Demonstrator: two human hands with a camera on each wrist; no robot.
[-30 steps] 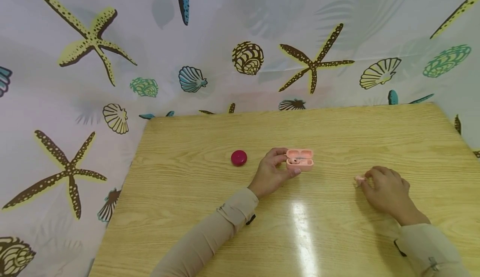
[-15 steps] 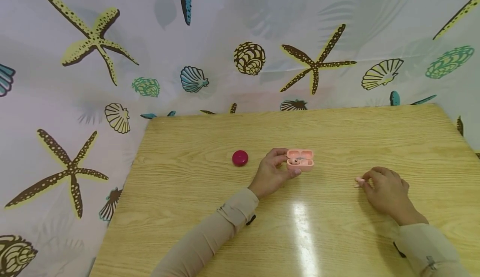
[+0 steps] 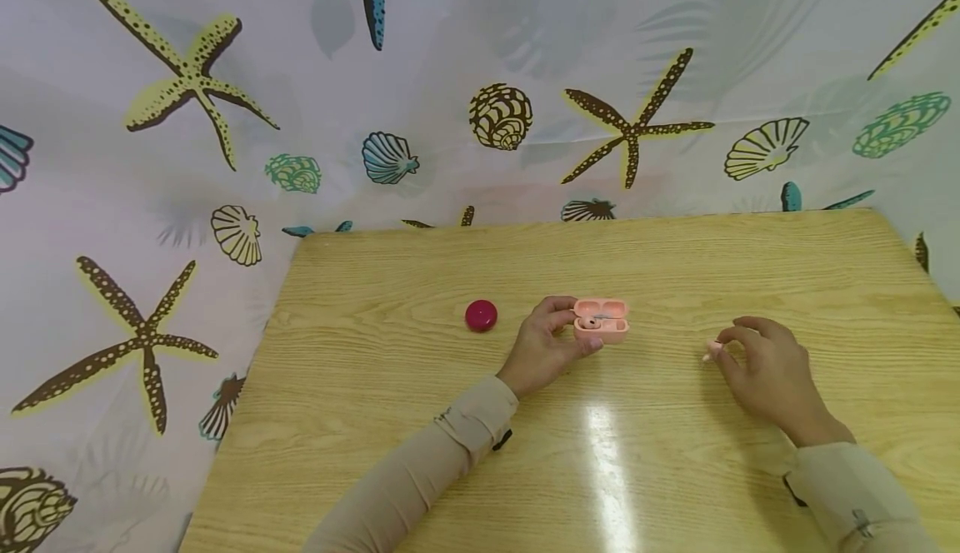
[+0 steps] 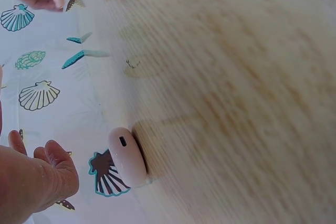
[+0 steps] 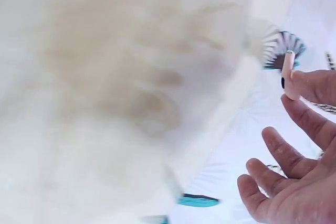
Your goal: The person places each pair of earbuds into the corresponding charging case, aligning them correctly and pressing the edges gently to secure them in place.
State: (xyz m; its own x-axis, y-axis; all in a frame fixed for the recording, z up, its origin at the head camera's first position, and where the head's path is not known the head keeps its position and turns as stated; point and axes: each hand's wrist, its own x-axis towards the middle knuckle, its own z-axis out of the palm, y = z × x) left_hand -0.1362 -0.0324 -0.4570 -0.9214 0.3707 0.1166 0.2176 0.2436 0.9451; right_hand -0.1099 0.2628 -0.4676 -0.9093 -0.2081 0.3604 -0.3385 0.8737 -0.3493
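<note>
In the head view my left hand (image 3: 542,349) grips the left end of a pink earbud case (image 3: 601,332), thumb across its front. The lid stands up, and one earbud (image 3: 588,322) sits in the left slot. From the left wrist, the underside of the case (image 4: 127,157) shows its port; the hand (image 4: 39,179) appears to the left of it there. To the right, my right hand (image 3: 772,378) pinches a second earbud (image 3: 714,348) between thumb and index finger. In the right wrist view that earbud (image 5: 288,76) points stem up, with the other fingers spread.
A dark pink round object (image 3: 481,316) lies on the wooden table (image 3: 390,420), left of the left hand. Behind the table hangs a white cloth (image 3: 435,62) printed with starfish and shells, which also runs along the left side.
My right hand has lifted the earbud off the table, slightly up and left, with its other fingers loosening. The left hand and the case have stayed in place.
</note>
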